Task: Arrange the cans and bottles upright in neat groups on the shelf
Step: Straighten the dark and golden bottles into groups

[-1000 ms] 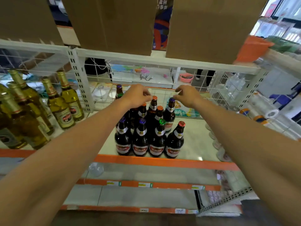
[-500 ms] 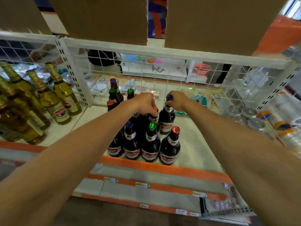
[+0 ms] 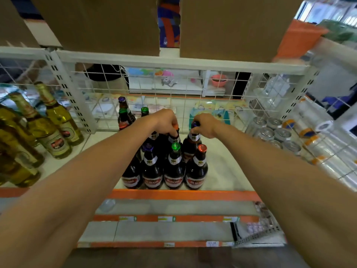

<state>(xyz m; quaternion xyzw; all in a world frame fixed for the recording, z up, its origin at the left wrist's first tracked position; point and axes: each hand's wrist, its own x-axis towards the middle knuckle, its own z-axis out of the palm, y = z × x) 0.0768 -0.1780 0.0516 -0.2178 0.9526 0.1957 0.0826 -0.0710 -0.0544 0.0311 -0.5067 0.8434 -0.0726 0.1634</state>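
Several dark brown bottles with red labels stand upright in rows in the middle of the white shelf (image 3: pixel 224 171). My left hand (image 3: pixel 166 120) pinches the orange-capped neck of a second-row bottle (image 3: pixel 174 138). My right hand (image 3: pixel 204 125) grips the purple-capped neck of the bottle (image 3: pixel 192 146) beside it on the right. The front row shows a green-capped bottle (image 3: pixel 173 167) and a red-capped bottle (image 3: pixel 197 169). A few more dark bottles (image 3: pixel 123 113) stand behind at the left. Silver cans (image 3: pixel 274 132) stand grouped at the shelf's right.
Yellow-green bottles (image 3: pixel 56 130) fill the neighbouring bay at left, past a white upright post (image 3: pixel 75 97). A wire grid (image 3: pixel 173 84) closes the back. Wrapped rolls (image 3: pixel 320 136) lie right of the cans. Cardboard boxes (image 3: pixel 231 26) sit on the shelf above. Lower shelves run below the orange edge (image 3: pixel 183 195).
Both hands came down from above the caps onto two second-row bottle necks and now hold them. The camera has moved closer and tilted slightly.
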